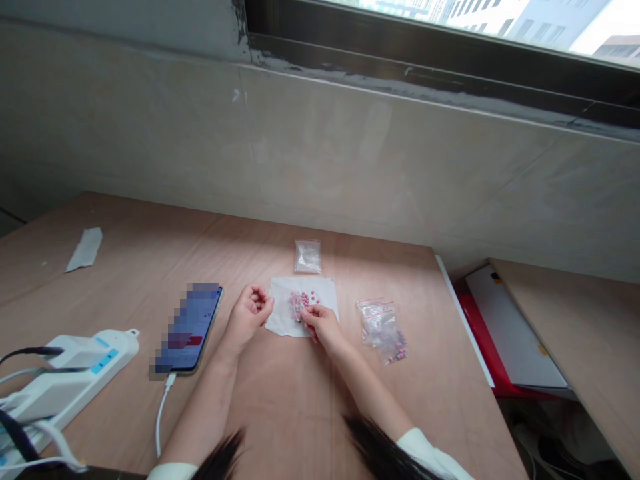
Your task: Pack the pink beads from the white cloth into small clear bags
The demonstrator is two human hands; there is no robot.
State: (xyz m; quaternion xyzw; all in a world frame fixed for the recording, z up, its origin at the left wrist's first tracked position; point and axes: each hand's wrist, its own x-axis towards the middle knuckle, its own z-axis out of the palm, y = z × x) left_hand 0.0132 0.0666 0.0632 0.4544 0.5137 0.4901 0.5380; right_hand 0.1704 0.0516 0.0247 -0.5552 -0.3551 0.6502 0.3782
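Note:
On the table lies a square of white tissue [280, 325] with several small pink beads [306, 299] on it. My right hand [324, 325] is over its right front part, thumb and fingers pinched on what looks like a small clear plastic bag [296, 305] with a pinkish tint. At the tissue's left edge, my left hand [250, 310] is closed with fingers curled toward the thumb. Whether anything thin or tiny is between those fingertips cannot be made out. Right of the tissue are clear zip bags [377, 321], with purple-pink beads [399, 352] in the lower corner.
Behind the tissue sits another small clear bag [307, 257]. A phone [193, 330] with a charging cable [161, 413] lies left of my left arm. Farther left are a power strip [95, 373] with plugs and a white paper scrap [85, 249]. A wall [325, 160] borders the table's back.

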